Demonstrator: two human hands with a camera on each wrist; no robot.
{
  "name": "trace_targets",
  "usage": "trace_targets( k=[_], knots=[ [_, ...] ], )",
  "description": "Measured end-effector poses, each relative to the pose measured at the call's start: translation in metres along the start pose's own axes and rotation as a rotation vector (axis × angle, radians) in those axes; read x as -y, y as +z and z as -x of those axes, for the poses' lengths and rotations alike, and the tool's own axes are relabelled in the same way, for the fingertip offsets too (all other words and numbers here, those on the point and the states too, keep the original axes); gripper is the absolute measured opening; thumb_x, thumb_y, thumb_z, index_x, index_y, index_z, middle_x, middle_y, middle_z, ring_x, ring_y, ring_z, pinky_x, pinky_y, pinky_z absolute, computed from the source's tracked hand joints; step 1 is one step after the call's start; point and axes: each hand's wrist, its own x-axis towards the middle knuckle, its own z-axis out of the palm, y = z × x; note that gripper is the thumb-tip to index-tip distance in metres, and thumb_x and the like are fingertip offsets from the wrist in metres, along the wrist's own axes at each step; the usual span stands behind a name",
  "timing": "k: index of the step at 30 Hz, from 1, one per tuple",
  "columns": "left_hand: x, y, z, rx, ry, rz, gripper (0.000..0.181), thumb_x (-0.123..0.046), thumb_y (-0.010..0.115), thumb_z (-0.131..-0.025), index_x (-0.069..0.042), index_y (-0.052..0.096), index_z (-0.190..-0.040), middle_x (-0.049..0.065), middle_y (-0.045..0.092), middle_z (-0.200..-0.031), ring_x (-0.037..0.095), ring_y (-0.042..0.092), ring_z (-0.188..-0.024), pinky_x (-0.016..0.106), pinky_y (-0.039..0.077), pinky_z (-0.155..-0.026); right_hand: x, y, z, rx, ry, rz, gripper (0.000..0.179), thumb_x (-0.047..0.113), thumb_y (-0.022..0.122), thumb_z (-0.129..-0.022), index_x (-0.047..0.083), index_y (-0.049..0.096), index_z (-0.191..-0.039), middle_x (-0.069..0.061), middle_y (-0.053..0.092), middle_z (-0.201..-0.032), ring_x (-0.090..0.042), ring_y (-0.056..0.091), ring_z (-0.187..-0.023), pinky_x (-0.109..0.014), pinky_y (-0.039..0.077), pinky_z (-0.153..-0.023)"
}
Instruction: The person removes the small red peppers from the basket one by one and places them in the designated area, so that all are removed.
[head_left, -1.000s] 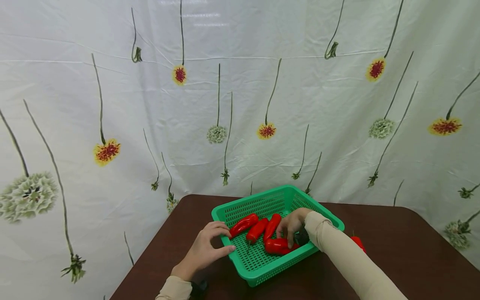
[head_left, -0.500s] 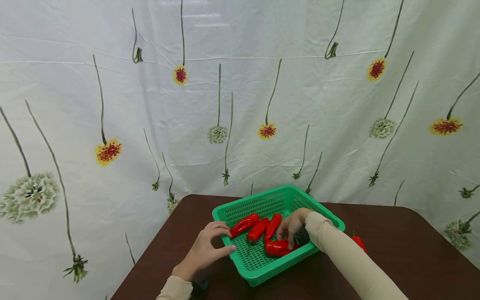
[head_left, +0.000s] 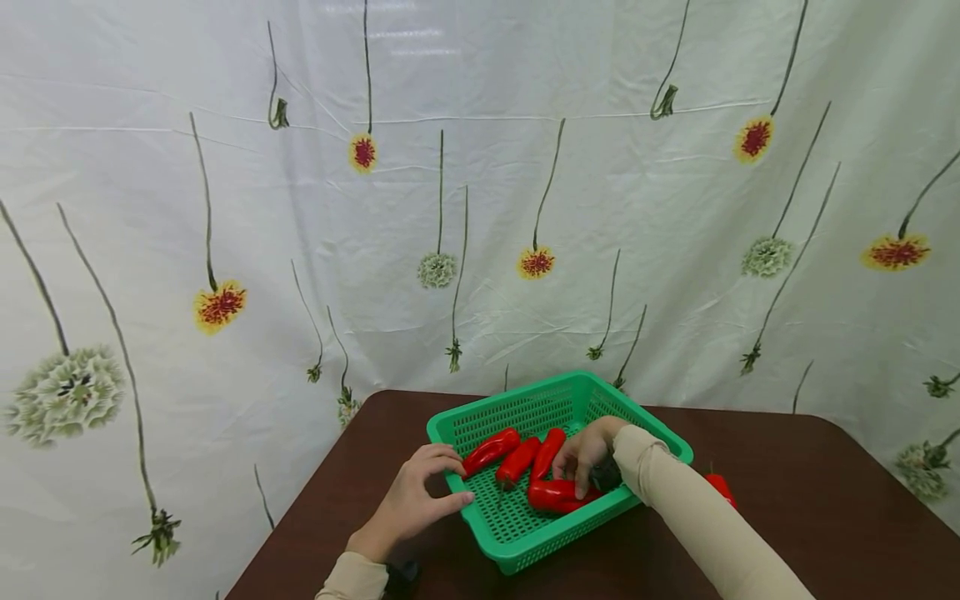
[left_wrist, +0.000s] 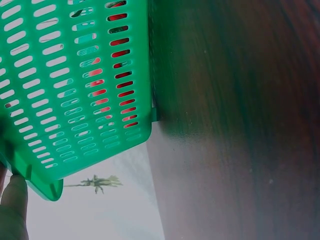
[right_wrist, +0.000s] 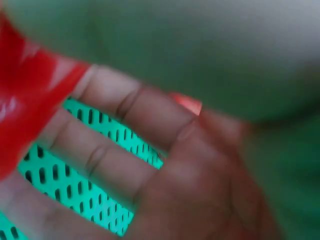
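Right hand [head_left: 588,452]: fingers round glossy red elongated pepper [head_left: 552,495], inside rectangular perforated green plastic basket [head_left: 555,539] on dark-brown worktop [head_left: 787,483] | left hand [head_left: 417,493]: fingers gripping basket's rim | step: seemingly grasping or placing pepper | next: probably steady basket, clean lift or release

Glossy red pepper [head_left: 551,492]: lies on its side, nearest the front wall, inside the upright, perforated green basket [head_left: 558,536].

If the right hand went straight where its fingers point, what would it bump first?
Past the red pepper it holds, the right hand would probably bump the green basket's floor; how close is hard to tell.
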Motion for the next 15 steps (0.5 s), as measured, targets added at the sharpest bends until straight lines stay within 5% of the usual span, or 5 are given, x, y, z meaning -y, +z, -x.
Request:
trace_targets(
  k=[15],
  knots=[
    [-0.0022,-0.0012,0.0003,0.007,0.009,0.006,0.017,-0.025,0.082,-0.084,-0.029,0.071,-0.097,0.007,0.067,-0.119,0.026,0.055,-0.121,0.055,0.05,-0.099,0.0025,-0.0031,0.0037,-0.017,-0.109,-0.043,0.022,0.001,0.065,-0.094,0.003,0.063,-0.116,0.01,0.062,-0.098,-0.005,0.057,-0.091,-0.021,0.049,-0.081]
  ],
)
